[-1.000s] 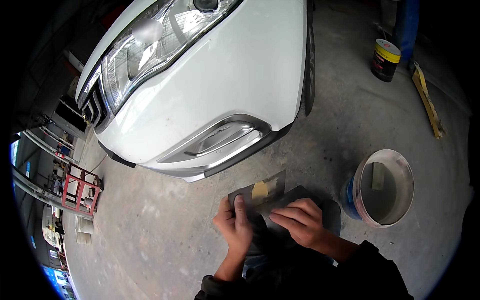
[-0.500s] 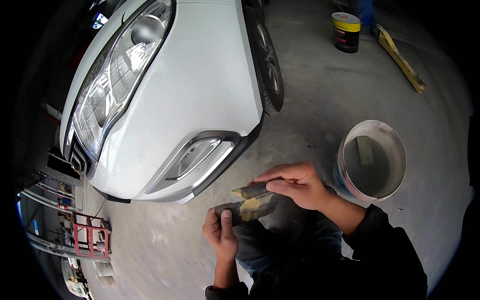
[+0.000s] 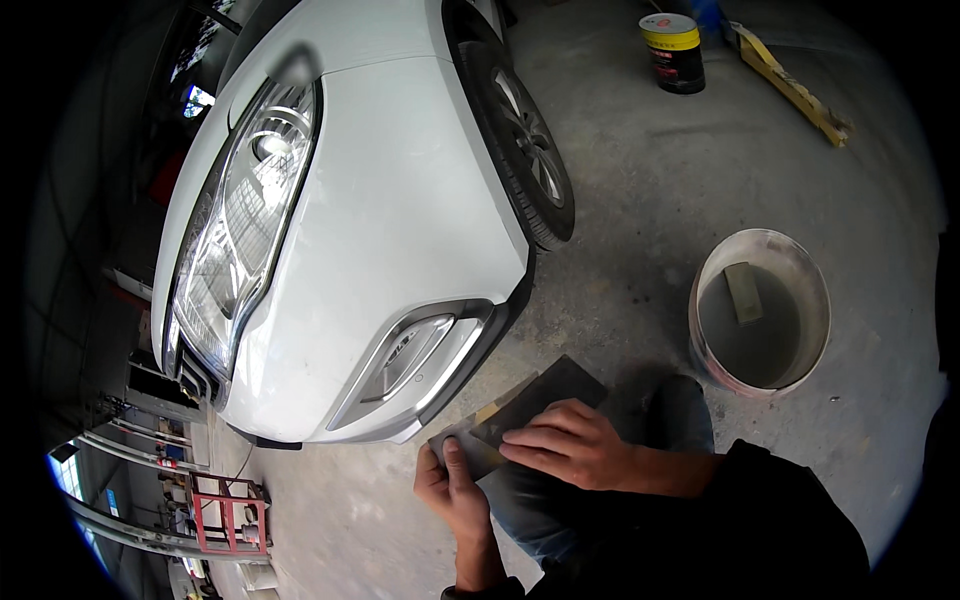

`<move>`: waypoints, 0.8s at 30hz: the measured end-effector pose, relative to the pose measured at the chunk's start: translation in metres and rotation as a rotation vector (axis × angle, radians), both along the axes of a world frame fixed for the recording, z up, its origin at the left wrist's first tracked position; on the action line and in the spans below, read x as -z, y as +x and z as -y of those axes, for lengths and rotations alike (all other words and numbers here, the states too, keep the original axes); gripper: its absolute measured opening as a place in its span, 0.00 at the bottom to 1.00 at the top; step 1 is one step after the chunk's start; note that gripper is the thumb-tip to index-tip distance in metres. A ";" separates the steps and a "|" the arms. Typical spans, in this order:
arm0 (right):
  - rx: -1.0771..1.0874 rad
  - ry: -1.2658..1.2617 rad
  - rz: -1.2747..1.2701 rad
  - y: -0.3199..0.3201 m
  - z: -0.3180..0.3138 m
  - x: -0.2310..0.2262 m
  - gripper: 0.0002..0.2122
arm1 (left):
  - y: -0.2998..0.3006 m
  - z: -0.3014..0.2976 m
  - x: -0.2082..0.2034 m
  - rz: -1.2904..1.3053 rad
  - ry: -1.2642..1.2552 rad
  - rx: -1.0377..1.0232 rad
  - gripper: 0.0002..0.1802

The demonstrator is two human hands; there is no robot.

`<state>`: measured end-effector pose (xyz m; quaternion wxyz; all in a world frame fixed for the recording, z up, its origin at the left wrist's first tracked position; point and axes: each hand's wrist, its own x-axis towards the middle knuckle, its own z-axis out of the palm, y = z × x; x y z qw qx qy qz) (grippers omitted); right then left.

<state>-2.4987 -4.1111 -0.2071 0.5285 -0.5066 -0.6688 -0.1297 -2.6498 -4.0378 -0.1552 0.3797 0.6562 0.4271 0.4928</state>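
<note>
A dark grey sheet that looks like sandpaper (image 3: pixel 562 388) is in front of me, below the car's lower corner, with a tan strip showing along its far edge. My left hand (image 3: pixel 458 490) is closed on its left end, the thumb lying on top. Across the middle of the sheet my right hand (image 3: pixel 575 445) bends over from the right, closed with its fingertips pressed on the surface. That hand covers part of the sheet, and what lies beneath is hidden.
A white car's front corner (image 3: pixel 400 180) stands close ahead, its front wheel (image 3: pixel 525 140) beyond. To the right is a bucket (image 3: pixel 704 350) of cloudy water with a flat block (image 3: pixel 743 292) in it. Farther off are a black-and-yellow pail (image 3: pixel 675 60), a yellow bar (image 3: pixel 790 85) and a red frame (image 3: pixel 228 512).
My right hand has moved down and left across the sheet. The sheet's lifted part now lies flatter, covering most of the tan patch. The view has shifted slightly.
</note>
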 end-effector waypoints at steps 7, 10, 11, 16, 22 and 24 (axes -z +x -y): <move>0.028 0.065 -0.157 0.007 -0.001 -0.002 0.16 | 0.009 0.008 -0.006 -0.092 0.063 0.007 0.11; -0.070 0.040 -0.123 -0.009 0.006 0.009 0.15 | 0.016 0.004 -0.006 -0.035 0.082 -0.006 0.11; -0.064 0.033 -0.129 -0.007 0.006 0.010 0.15 | 0.017 0.002 -0.006 -0.023 0.085 -0.003 0.11; 0.004 0.073 -0.196 -0.009 0.002 0.008 0.15 | 0.010 0.003 -0.003 -0.068 0.076 0.027 0.11; -0.009 0.085 -0.433 0.031 -0.003 -0.013 0.14 | -0.008 -0.016 -0.002 -0.240 0.055 0.099 0.10; -0.393 -0.050 -0.852 0.043 -0.007 -0.030 0.12 | -0.018 -0.020 0.001 -0.237 0.014 0.195 0.10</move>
